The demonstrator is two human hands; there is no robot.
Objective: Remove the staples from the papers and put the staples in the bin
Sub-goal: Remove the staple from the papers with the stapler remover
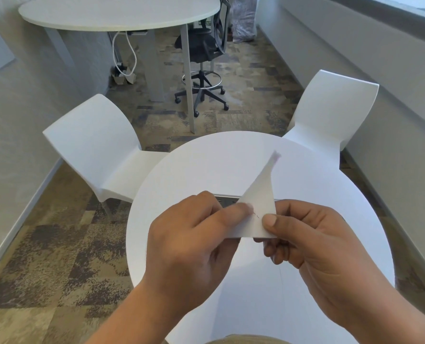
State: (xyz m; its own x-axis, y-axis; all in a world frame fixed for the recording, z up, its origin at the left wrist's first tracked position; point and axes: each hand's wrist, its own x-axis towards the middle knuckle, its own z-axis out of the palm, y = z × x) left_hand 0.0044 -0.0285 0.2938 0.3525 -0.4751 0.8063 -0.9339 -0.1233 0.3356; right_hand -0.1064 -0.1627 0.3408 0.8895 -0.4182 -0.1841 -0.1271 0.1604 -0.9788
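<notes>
Left hand [194,247] and right hand [315,247] are pinching the papers [259,194] beside the staple [256,215]; slow prying should avoid tearing.

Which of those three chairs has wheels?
The black office chair by the far table, on a castor base; the two white chairs flank the round table.

Left hand [194,239] pinching papers [258,197], right hand [315,244] seemingly pinching too, forearms angled inward
</notes>
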